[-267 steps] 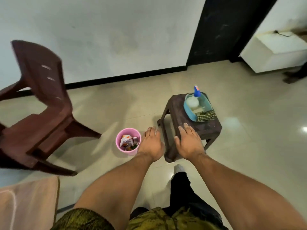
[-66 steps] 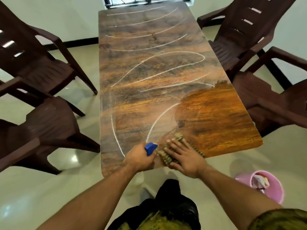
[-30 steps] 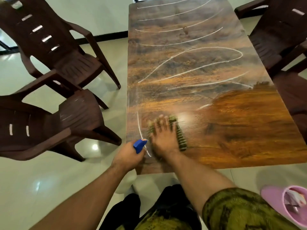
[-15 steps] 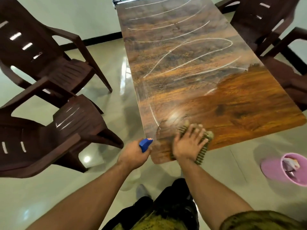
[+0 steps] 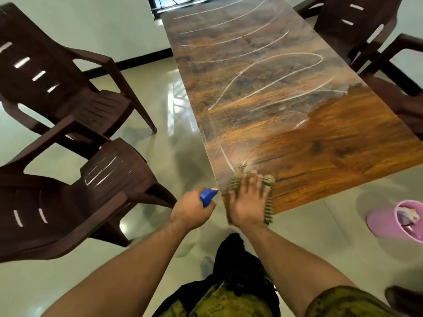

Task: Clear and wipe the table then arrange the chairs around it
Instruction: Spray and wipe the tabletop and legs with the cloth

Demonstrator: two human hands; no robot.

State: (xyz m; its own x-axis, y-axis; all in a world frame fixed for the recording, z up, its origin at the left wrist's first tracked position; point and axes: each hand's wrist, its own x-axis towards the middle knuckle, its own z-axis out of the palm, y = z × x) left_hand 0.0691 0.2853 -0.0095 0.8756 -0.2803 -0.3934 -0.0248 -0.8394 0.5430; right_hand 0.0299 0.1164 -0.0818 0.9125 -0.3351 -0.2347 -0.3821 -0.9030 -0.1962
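Two hands point(image 5: 191, 210) forward; right point(image 5: 248, 203) on cloth point(image 5: 268, 207)

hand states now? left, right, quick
Left hand: closed, gripping the spray bottle.
Right hand: open, pressing the cloth on the table.

We see the checked cloth point(image 5: 234, 183) flat on the white-streaked wood-grain worktop's point(image 5: 332, 156) near left corner; brown chairs point(image 5: 96, 179) stand along both sides.

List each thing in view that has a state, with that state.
table, near right part wiped, rest streaked white.
right hand, open, pressing the cloth.
cloth, flat at the table's near edge.
left hand, grips the spray bottle.
pink bin, on floor, litter inside.
near left chair, upright, apart from table.
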